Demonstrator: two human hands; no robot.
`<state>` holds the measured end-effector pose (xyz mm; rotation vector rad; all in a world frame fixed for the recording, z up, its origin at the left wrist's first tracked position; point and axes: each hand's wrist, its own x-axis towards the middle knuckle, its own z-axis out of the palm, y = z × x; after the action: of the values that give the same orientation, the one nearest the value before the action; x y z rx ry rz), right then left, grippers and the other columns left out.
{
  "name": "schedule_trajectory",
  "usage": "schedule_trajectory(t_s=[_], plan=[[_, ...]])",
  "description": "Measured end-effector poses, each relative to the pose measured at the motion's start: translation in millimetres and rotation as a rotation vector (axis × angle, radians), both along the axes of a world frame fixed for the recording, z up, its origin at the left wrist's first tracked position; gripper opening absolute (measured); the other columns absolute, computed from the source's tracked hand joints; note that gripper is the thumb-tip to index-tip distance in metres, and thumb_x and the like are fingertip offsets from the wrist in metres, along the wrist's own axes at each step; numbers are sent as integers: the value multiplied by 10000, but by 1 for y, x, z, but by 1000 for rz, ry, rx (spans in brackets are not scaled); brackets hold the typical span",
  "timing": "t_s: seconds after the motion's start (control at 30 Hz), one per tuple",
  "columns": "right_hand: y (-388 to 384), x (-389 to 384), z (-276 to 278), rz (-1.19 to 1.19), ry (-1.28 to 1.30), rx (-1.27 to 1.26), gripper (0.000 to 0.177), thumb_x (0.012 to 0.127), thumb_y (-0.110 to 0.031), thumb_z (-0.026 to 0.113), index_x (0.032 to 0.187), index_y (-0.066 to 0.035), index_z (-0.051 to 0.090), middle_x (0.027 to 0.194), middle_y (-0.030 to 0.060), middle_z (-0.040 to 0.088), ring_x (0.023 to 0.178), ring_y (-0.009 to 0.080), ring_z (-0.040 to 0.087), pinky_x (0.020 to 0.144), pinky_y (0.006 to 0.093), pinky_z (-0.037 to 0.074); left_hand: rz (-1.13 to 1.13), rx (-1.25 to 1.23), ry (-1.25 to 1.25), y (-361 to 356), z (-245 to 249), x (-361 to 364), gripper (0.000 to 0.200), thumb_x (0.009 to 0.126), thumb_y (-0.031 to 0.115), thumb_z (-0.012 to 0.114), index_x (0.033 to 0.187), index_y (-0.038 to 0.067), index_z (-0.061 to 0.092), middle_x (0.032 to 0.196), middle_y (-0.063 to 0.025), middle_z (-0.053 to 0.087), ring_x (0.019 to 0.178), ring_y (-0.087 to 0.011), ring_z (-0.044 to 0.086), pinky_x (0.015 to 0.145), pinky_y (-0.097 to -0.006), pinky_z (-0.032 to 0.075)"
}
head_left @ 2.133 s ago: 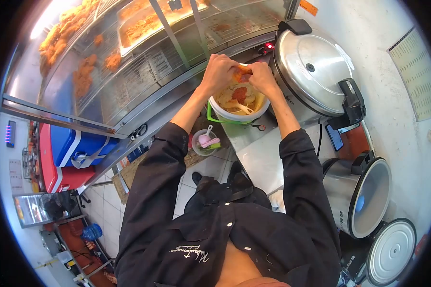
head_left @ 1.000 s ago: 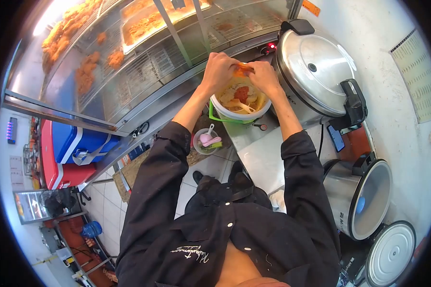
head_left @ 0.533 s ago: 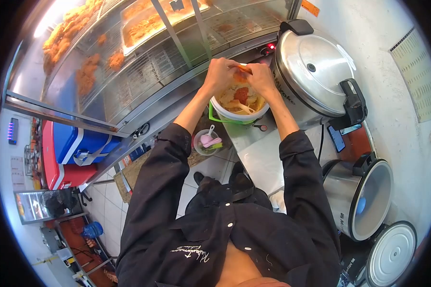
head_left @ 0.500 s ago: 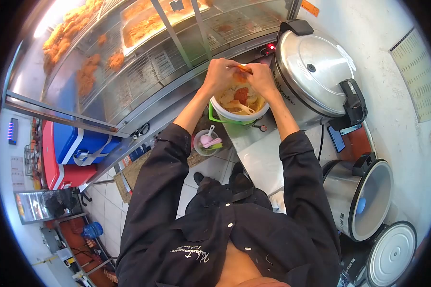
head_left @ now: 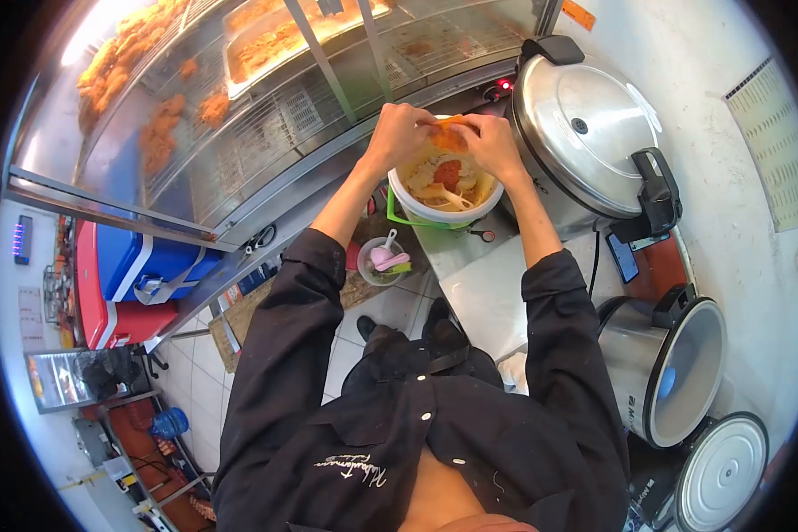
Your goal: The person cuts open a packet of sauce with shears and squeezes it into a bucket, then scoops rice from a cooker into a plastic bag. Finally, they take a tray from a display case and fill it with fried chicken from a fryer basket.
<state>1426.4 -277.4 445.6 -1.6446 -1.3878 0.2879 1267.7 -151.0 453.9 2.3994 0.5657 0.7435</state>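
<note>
Orange packet (head_left: 452, 127), pinched between left hand (head_left: 401, 133) and right hand (head_left: 496, 149) over white bucket (head_left: 430, 212); red seasoning (head_left: 448, 174) already in, looks unmixed.

At the far right corner of my worktop (head_left: 483, 301) there is one big closed cooker (head_left: 585, 129), and near the right edge lies a phone (head_left: 623, 257). On my left side I see a glass cabinet (head_left: 239, 151) with fried food (head_left: 106, 75) inside, also a blue cooler box (head_left: 164, 266) and a red cooler box (head_left: 133, 325).
</note>
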Motion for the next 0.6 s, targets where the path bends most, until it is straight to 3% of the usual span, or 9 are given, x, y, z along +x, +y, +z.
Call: schedule_trajectory(t_s=[0.3,0.4,0.47,0.6], plan=[[7,-11,-5,-159,-142,-31,174,843,-167,665,897,-17,734,784,225,673,749,397,670,672,455,517,192,-245,32,-18,2,13,212,791,117,730,974,21,774,865,-180,746,809,-231,731,776,-342,552],[7,-16,-2,-198,-100,25,160,824,-149,686,894,-9,718,770,230,669,752,405,668,675,459,517,261,-374,-5,-22,7,17,208,779,110,745,960,12,776,861,-186,744,797,-254,739,763,-339,563],[0,-19,9,-99,19,-16,183,792,-133,718,923,-5,706,769,224,673,765,403,675,681,453,521,295,-426,7,-23,14,19,205,786,114,747,963,14,778,858,-177,748,798,-242,738,760,-336,563],[6,-12,-1,-129,-52,-71,224,763,-140,746,927,5,698,780,216,687,773,386,690,691,441,529,331,-518,59,-25,16,24,207,791,135,765,966,26,782,859,-160,754,791,-229,736,763,-331,562]])
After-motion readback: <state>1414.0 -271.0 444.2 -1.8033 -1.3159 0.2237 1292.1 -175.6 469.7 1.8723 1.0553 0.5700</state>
